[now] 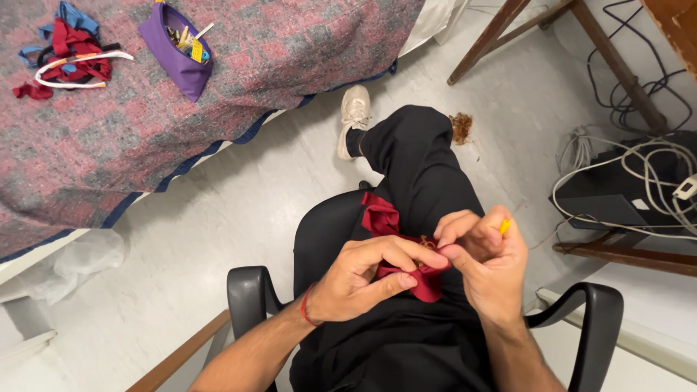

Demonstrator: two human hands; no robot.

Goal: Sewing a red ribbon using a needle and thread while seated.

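Note:
A dark red piece of cloth (385, 221) lies bunched on my lap over black trousers. My left hand (363, 279) pinches its lower fold between thumb and fingers. My right hand (486, 258) is closed beside it, fingertips touching the cloth near a small orange-brown stitch, with a small yellow tool (504, 226) held in the fingers. A red thread band sits on my left wrist. I sit in a black chair with armrests (247, 290).
A bed with a red-grey checked blanket (145, 116) stands at the left, bearing a purple pouch (178, 51) of tools and a heap of red and blue cloth scraps (69, 54). Cables and a dark box (624, 189) lie at right. Wooden legs (494, 33) stand beyond.

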